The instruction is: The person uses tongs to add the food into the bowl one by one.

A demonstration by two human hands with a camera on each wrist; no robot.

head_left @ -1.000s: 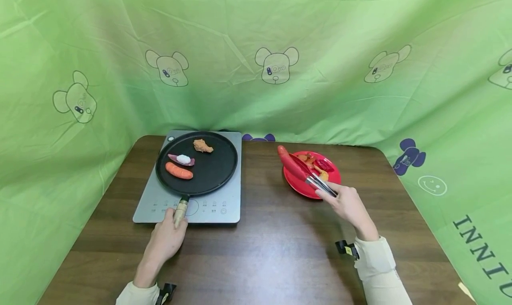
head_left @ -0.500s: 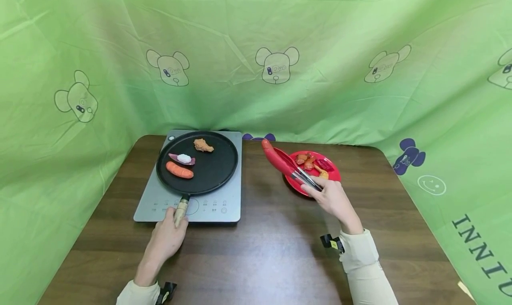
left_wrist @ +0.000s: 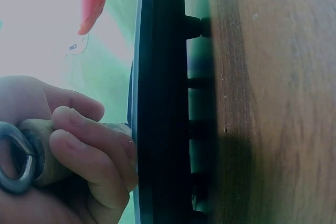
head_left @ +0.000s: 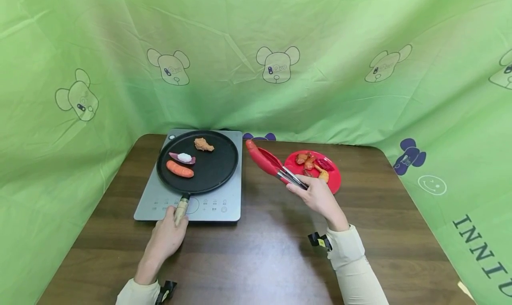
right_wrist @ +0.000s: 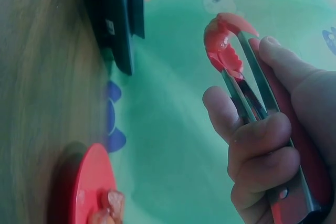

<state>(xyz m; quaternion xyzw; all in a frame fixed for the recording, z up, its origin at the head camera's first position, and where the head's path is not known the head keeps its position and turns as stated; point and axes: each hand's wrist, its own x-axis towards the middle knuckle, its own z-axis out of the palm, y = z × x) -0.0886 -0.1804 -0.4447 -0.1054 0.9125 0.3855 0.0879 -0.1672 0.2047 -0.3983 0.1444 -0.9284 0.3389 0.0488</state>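
My left hand (head_left: 166, 236) grips the pale handle (head_left: 181, 210) of a round black frying pan (head_left: 212, 176). In the left wrist view, its fingers curl round that handle, which ends in a metal ring (left_wrist: 26, 166). My right hand (head_left: 320, 200) holds red-tipped metal tongs (head_left: 267, 162), raised between the pan and the red plate (head_left: 335, 181). Between the tong tips is a reddish, sausage-like piece (head_left: 250, 145), partly hidden by them; the right wrist view shows it glossy (right_wrist: 219, 39). In the pan lie a sausage (head_left: 180, 169), a purple-and-white piece (head_left: 184, 158) and a chicken drumstick (head_left: 204, 144).
The pan stands on a silver induction cooktop (head_left: 230, 207) at the table's left. Several food pieces (head_left: 310, 163), among them a shrimp-like one (head_left: 322, 174), lie on the plate. A green printed curtain (head_left: 224, 96) hangs behind the wooden table (head_left: 256, 256).
My right hand has moved left with the tongs and the reddish piece, from over the plate toward the pan. The left hand keeps its grip on the handle, and the pan stays put.
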